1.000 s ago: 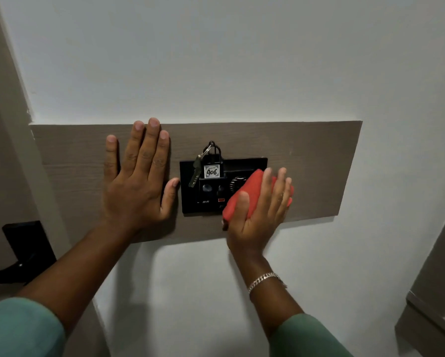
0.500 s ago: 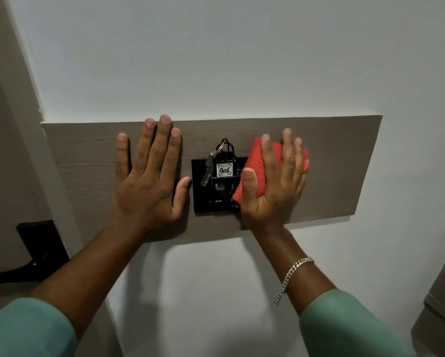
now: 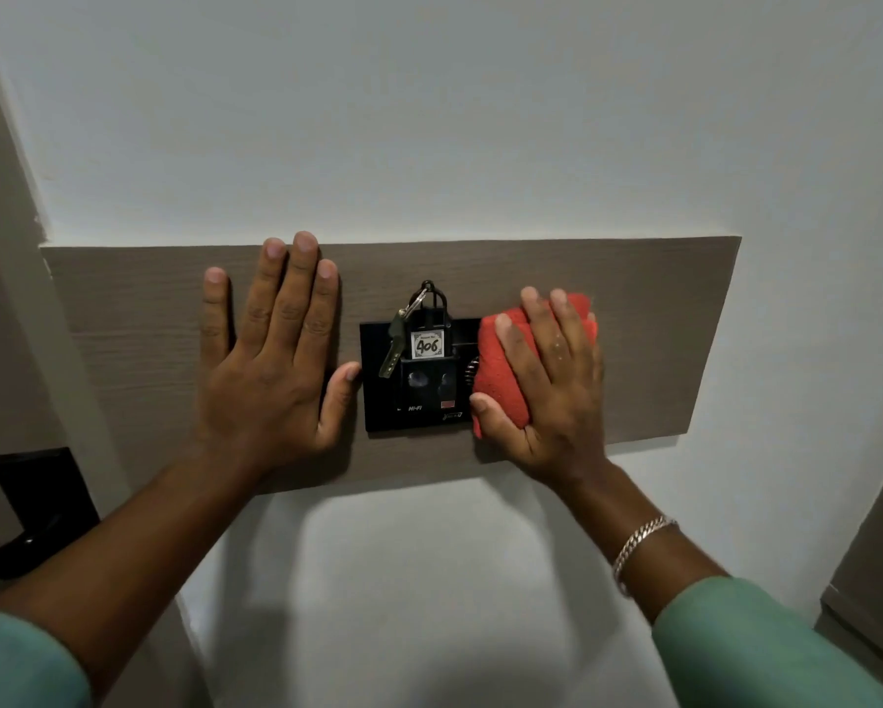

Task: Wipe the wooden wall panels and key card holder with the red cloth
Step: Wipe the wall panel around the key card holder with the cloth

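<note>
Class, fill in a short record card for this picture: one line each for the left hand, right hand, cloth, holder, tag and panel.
left hand: flat on the panel, fingers spread, empty
right hand: pressing the cloth to the holder's right side
red cloth: bunched under the right hand
key card holder: black, mounted on the panel
key tag: reads 406
wooden panel: horizontal, on a white wall

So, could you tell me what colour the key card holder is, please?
Black, seen in the head view: the key card holder.
</note>
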Available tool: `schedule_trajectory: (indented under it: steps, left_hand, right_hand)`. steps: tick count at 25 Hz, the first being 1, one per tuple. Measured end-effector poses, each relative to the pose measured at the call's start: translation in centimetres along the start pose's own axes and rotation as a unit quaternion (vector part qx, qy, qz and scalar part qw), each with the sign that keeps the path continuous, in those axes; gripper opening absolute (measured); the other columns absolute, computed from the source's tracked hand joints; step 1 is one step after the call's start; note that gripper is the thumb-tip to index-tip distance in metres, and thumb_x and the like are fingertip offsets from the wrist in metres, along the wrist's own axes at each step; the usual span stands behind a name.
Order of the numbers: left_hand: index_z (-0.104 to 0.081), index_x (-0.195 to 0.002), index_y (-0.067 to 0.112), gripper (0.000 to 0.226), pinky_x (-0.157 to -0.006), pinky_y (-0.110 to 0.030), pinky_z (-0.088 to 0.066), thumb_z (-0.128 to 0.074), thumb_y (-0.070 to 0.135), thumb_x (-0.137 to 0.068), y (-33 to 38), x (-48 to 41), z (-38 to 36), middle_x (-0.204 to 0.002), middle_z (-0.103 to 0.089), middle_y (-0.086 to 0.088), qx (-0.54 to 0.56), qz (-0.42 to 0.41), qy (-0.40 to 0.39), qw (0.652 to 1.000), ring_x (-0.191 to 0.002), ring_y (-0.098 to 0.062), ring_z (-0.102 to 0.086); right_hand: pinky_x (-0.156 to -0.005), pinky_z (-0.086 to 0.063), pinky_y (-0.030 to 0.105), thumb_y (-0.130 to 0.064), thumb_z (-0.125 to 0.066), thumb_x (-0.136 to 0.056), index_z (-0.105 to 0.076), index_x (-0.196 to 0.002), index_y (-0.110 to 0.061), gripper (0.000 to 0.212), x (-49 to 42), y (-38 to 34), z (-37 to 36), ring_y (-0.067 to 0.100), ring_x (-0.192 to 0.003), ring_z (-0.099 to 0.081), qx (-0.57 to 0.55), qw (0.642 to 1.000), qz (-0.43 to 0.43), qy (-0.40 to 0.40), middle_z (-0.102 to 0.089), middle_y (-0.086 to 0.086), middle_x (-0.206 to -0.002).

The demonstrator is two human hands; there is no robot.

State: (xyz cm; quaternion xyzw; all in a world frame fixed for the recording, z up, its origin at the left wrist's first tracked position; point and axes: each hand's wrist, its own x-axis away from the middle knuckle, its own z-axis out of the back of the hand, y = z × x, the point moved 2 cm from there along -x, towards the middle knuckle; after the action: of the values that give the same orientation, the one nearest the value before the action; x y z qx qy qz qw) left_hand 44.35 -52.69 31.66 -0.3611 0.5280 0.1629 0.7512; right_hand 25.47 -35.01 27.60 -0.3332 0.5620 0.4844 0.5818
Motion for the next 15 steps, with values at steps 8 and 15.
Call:
schedule_trajectory:
  steps: [8, 15]
  left_hand:
    - [-0.014, -0.157, 0.005, 0.077, -0.124, -0.053, 0.001, -0.035, 0.047, -0.095, -0.1, 0.2, 0.1, -0.165, -0.01, -0.015, 0.004, 0.009, 0.001, 1.0, -0.155, -0.028, -0.005]
    - [-0.013, -0.157, 0.006, 0.074, -0.124, -0.053, 0.0, -0.033, 0.039, -0.094, -0.1, 0.2, -0.1, -0.165, -0.008, -0.013, 0.017, 0.005, 0.003, 1.0, -0.155, -0.027, -0.004]
  right_hand:
    - [-0.121, -0.031, 0.058, -0.039, -0.049, -0.099, -0.033, -0.152, -0.02, 0.059, 3.0, -5.7, 0.0, 0.028, -0.152, -0.028, -0.197, 0.919, -0.303, 0.16, -0.032, 0.011, -0.162]
    - [-0.113, -0.033, 0.067, -0.046, -0.053, -0.095, -0.039, -0.147, -0.028, 0.057, -0.1, -9.6, -2.3, 0.036, -0.148, -0.03, -0.065, 0.994, -0.072, 0.049, -0.036, 0.011, -0.154]
